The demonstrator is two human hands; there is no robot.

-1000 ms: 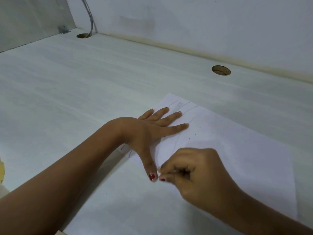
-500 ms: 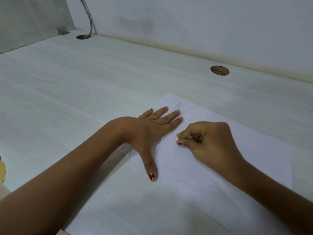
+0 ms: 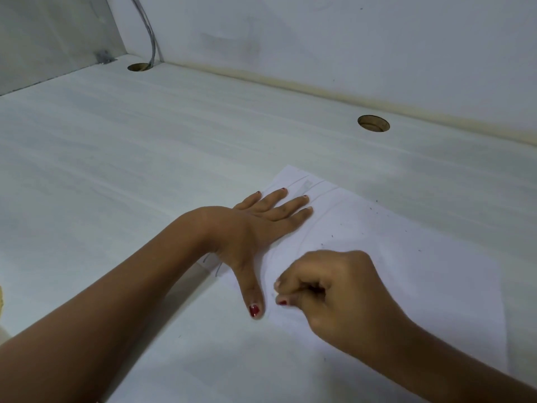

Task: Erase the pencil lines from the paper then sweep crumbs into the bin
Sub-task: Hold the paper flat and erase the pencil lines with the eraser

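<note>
Hidden in the right hand: the right hand (image 3: pixel 334 292) rests low on the paper with its fingers curled tight and the thumb pressed to the forefinger, as in a pinch. Whatever sits inside that pinch is covered by the fingers, so I cannot tell if it holds anything.
Left hand: the left hand (image 3: pixel 255 225) lies flat and fully spread, palm down. Its fingers press on the far left part of the sheet and the thumb points back toward the person.
Paper: the white paper (image 3: pixel 406 257) lies on the desk (image 3: pixel 145 170). Its near edge and right side run out of view or under the forearms.
Pencil lines: faint curved pencil lines (image 3: pixel 321 186) show near the far corner, just past the left fingertips. Short strokes also peek out beside the left wrist.
Crumbs: tiny dark crumbs (image 3: pixel 331 235) are scattered over the sheet's right half, too small to make out further.
Cut off: a yellowish object (image 3: pixel 1 301) at the left edge, too little visible to name.
Far cable hole (image 3: pixel 138 67): a grey cable (image 3: pixel 151 33) drops into it.
Near cable hole (image 3: pixel 373 123): shows only its brown inner wall.
</note>
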